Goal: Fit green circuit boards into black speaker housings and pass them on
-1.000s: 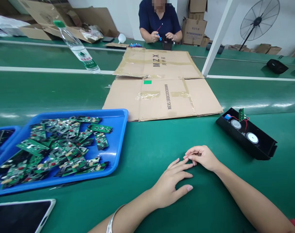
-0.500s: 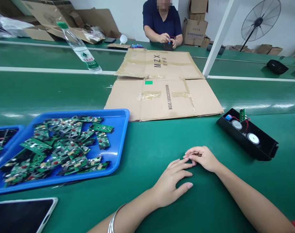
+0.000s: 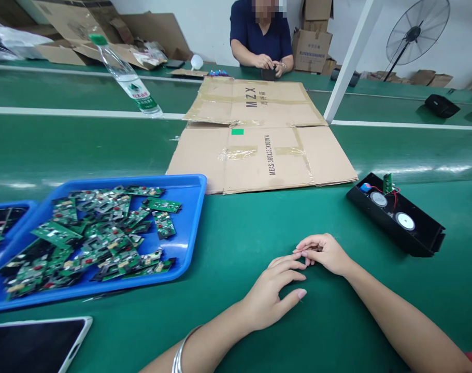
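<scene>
Here, our left hand (image 3: 265, 298) is spreading loosely, our right hand (image 3: 329, 254) pinching its fingertips, while beyond them, rightward, the speaker housing (image 3: 383, 224) is lying open, probably stiff, best held by its outer walls, sparing delicate wires (image 3: 395, 199).

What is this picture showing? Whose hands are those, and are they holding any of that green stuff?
There's no robot here. A person wears a camera on their head, so you see their own left hand and right hand. The fingertips meet above a green table, and I can't see anything held. The green bits are circuit boards in a blue tray. On the right sits an open black case with wires inside. Flattened cardboard lies ahead, and another person sits beyond it.
</scene>
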`<state>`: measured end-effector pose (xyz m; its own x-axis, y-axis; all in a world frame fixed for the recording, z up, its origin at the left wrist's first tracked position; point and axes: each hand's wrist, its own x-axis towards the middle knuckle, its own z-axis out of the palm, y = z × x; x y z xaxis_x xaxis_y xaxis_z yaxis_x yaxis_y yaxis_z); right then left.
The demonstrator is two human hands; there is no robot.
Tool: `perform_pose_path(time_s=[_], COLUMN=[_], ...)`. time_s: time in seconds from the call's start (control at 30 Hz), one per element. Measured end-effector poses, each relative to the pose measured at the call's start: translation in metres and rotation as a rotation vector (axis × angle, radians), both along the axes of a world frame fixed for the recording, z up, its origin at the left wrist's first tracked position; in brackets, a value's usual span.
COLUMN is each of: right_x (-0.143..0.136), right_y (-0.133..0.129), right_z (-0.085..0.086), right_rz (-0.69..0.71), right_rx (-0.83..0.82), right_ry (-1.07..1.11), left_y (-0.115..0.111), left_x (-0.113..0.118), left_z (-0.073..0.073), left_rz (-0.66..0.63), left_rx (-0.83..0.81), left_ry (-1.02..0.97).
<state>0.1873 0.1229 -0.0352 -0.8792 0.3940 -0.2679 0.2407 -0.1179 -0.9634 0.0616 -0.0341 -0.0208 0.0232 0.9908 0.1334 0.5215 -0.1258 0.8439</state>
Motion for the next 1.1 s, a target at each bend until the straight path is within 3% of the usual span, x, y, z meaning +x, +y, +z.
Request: perform_pose_path(time_s=[0.33, 1.1], right_x=[0.0004, 0.0006], right_y=[0.0043, 0.0039], right_z=[0.0012, 0.0016], right_rz=[-0.002, -0.006], right_rx=[-0.134, -0.126], right_ry=[-0.004, 0.004], left_y=[0.0001, 0.0015], left_x=[-0.0009, -0.0001], left_z=[0.0002, 0.0034], left_rz=[-0.037, -0.08], left_rx=[0.004, -0.042], left_ry=[0.006, 0.079])
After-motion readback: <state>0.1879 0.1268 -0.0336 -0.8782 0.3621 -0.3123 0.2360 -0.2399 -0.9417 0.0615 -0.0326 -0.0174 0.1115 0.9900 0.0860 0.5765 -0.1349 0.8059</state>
